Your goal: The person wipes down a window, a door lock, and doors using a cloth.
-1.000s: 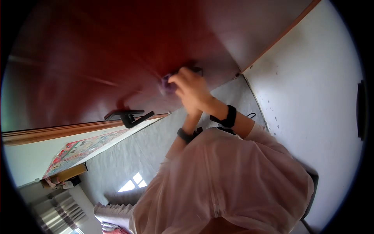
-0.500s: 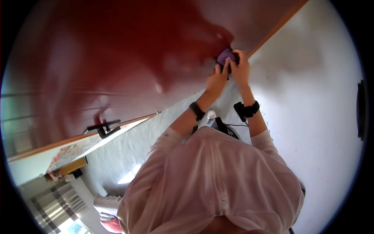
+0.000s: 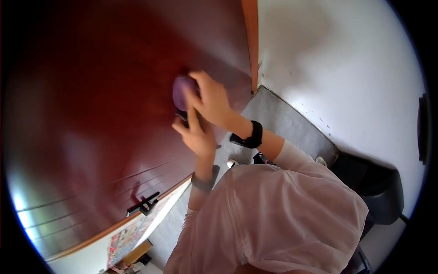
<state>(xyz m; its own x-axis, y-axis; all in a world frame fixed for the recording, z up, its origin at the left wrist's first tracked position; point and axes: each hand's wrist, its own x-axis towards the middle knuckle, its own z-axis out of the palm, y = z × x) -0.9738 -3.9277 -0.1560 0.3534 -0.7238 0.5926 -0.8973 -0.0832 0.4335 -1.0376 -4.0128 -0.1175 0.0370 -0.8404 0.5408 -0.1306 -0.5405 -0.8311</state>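
A rounded purple object (image 3: 181, 91) is pressed against the dark red door (image 3: 91, 118), with a small dark part just under it. My right hand (image 3: 212, 102) wraps over its right side. Below it, my left hand (image 3: 196, 134) grips from underneath, fingers reaching up to the dark part. Both wrists carry black bands. What the purple object is made of cannot be told, as it is blurred.
An orange door frame (image 3: 250, 41) borders the door, with a white wall (image 3: 346, 68) beyond. A black door handle (image 3: 143, 205) sticks out lower left. Grey floor (image 3: 283, 121) lies below, with a black seat-like object (image 3: 376, 187) at the right.
Both hands have carried the purple object from the door's edge by the frame out over the door panel. The view has swung, so the frame now stands upright.
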